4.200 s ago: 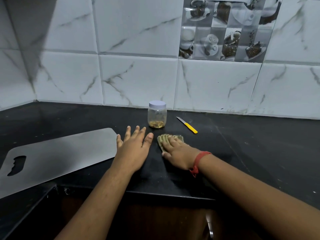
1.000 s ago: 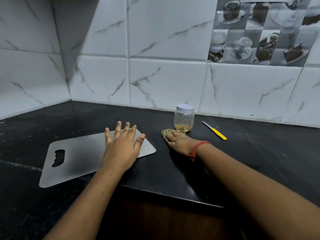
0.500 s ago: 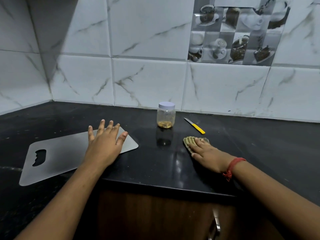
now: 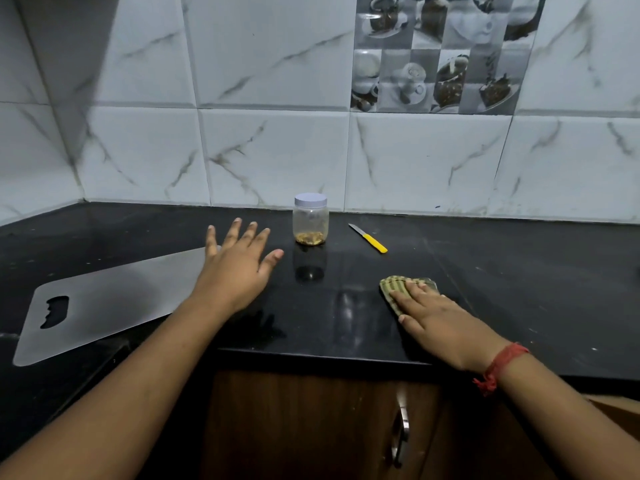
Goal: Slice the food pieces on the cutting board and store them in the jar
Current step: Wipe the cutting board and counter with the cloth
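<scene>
From the head camera, you are looking down at a black stone countertop set against a wall of white marbled tiles, with one patterned tile of cups and teapots up on the right.

Your left hand is spread flat, fingers straight and fanned, holding nothing; its palm sits at the right end of the steel cutting board, with the fingers pointing toward the far wall. The board lies flat on the left of the counter, its handle cut-out at the near left end, and its surface shows no food on it.

Your right hand lies flat, fingers straight, pressing down on a folded green striped cloth near the front edge of the counter, right of centre. A red thread band circles that wrist.

The clear plastic jar stands upright at the far middle of the counter, between your two hands and apart from both. Its white lid is on, and a thin layer of yellowish-brown food pieces covers its bottom.

The yellow-handled knife lies flat just right of the jar, blade pointing toward the far left, touched by neither hand.

Below the counter edge you can see a brown wooden cabinet door with a metal handle.
</scene>
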